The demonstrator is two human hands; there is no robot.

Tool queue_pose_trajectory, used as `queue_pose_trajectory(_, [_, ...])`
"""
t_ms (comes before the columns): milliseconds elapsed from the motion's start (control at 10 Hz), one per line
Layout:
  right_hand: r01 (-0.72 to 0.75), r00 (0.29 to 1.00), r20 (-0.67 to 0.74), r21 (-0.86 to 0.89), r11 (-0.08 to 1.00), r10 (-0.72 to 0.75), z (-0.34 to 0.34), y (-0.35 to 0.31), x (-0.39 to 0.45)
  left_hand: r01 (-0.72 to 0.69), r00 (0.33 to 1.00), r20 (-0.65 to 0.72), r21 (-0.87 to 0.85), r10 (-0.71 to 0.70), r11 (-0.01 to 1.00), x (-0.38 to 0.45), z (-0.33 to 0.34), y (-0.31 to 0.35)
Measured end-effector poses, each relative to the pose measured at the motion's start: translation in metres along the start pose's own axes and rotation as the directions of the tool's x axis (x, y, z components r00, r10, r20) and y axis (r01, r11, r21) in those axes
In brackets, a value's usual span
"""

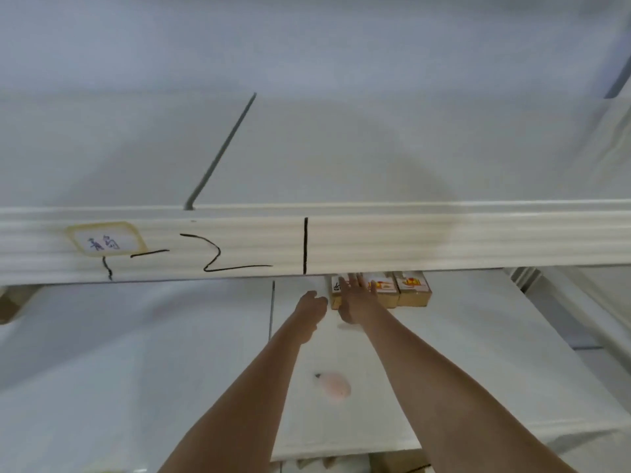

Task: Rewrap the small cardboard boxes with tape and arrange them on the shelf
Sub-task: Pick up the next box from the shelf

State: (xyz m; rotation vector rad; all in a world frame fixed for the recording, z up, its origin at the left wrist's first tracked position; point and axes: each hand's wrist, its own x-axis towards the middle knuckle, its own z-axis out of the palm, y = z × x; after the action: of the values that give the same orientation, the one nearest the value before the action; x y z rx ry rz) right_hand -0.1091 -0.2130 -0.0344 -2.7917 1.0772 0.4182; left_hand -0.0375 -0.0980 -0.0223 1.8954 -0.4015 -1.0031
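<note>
A row of small cardboard boxes (411, 290) with red and yellow labels stands on the white lower shelf (461, 353), partly hidden under the upper shelf's front beam. My right hand (358, 298) lies flat with straight fingers on top of the left boxes of the row. Just left of the row, my left hand (312, 303) hovers with loosely curled fingers, holding nothing; I cannot tell if it touches the leftmost box. No tape is in view.
The upper shelf's white front beam (444, 238) crosses the whole view, marked with black strokes and a yellowed label (106, 240). A pinkish stain (336, 385) marks the lower shelf. A grey rod (222, 151) runs across the upper shelf. More cardboard shows at the bottom edge.
</note>
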Motion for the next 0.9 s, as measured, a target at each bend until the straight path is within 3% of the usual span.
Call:
queue_pose_trajectory(100, [0.013, 0.999, 0.039, -0.034, 0.999, -0.012, 0.015, -0.009, 0.006, 0.032, 0.999, -0.033, -0.067, -0.034, 0.997, 0.004, 0.001, -0.004])
queue_pose_trajectory(300, [0.181, 0.964, -0.203, 0.022, 0.983, -0.173, 0.027, -0.025, -0.020, 0.093, 0.993, -0.057, -0.118, -0.100, 0.989, -0.006, 0.002, -0.017])
queue_pose_trajectory(500, [0.054, 0.981, -0.188, 0.018, 0.998, -0.049, 0.019, -0.048, -0.041, 0.203, 0.974, -0.053, -0.233, -0.221, 0.951, -0.026, -0.018, -0.033])
queue_pose_trajectory(700, [-0.044, 0.995, -0.088, 0.079, 0.996, 0.051, 0.021, -0.058, -0.050, 0.195, 0.970, -0.083, -0.301, -0.230, 0.933, -0.049, -0.056, -0.047])
queue_pose_trajectory(800, [-0.065, 0.994, -0.073, 0.224, 0.973, 0.083, 0.007, -0.070, -0.053, 0.193, 0.969, -0.085, -0.325, -0.232, 0.926, -0.058, -0.075, -0.055])
queue_pose_trajectory(900, [-0.114, 0.987, -0.003, 0.692, 0.713, 0.161, -0.005, -0.094, -0.058, 0.187, 0.973, -0.056, -0.368, -0.222, 0.911, -0.066, -0.092, -0.058])
